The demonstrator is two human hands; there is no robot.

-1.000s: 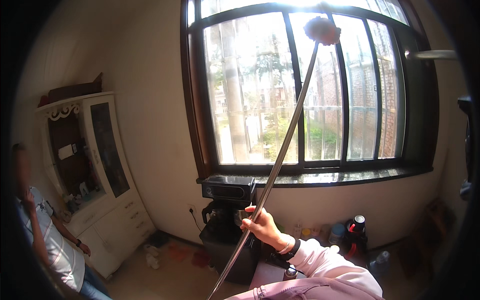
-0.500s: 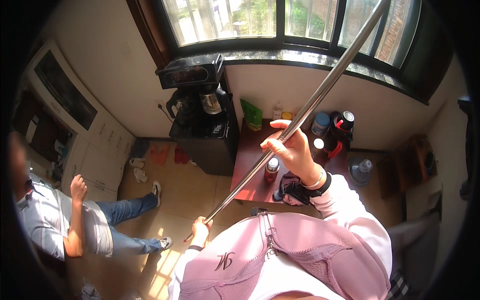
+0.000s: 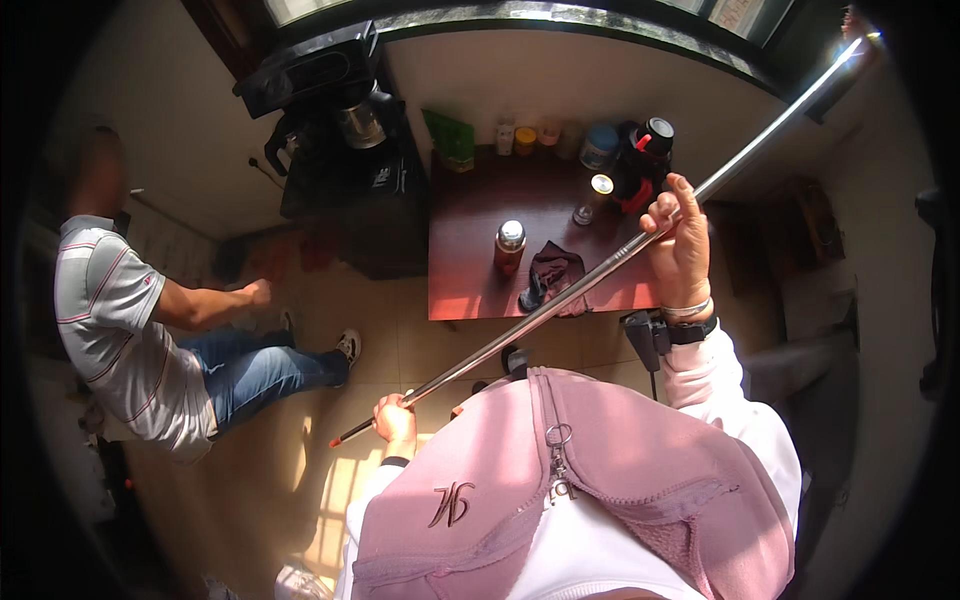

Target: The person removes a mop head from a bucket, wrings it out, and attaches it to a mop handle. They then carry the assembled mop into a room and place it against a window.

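Observation:
A long silver metal pole (image 3: pixel 545 310) runs slantwise across the view, from a red tip at the lower left to its far end at the upper right. My left hand (image 3: pixel 396 420) is closed round it close to the red-tipped end. Higher up, just past the joint in the tube, my right hand (image 3: pixel 682 250) holds it with fingers curled and one fingertip raised. The pole passes above the front of a dark red table (image 3: pixel 465 235). A dark cloth (image 3: pixel 556 275) lies beneath it, partly over the table edge.
Bottles, jars and a green bag (image 3: pixel 450 141) stand toward the table's back, with a red flask (image 3: pixel 510 248) nearer. A black drinks machine (image 3: pixel 345 170) is left of the table. Further left stands another person (image 3: pixel 150 330). A window sill (image 3: pixel 560 17) runs along the far wall.
The pole has tilted lower, its far end swinging right and down from the window. My right hand has moved right. The other person's arm now reaches forward. The view has shifted.

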